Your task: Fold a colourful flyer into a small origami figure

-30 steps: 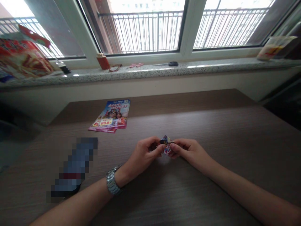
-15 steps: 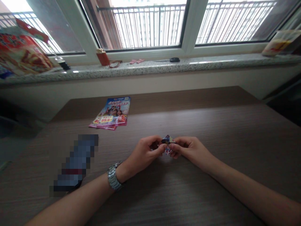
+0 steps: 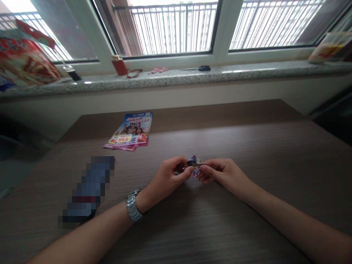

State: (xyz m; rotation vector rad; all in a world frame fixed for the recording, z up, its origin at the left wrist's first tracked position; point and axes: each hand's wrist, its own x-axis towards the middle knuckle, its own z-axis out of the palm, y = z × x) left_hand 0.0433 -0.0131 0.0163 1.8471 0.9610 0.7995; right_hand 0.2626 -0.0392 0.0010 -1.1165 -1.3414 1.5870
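Between my two hands is a small piece of folded printed paper, multicoloured with a pale patch and a pointed top. My left hand, with a metal watch at the wrist, pinches its left side between thumb and fingers. On the right side, my right hand grips the paper with thumb and forefinger, the other fingers curled beneath. My fingers cover both edges of the paper, so its full shape is hidden. Both hands are just above the brown table.
A stack of printed flyers lies at the table's back left. Nearer me on the left is a blurred-out dark oblong object. The stone windowsill carries scissors, a red container and a large red food bag.
My right thumb has shifted slightly to the right along the paper, and more of the printed lower part shows. Both hands still hold it in nearly the same place.
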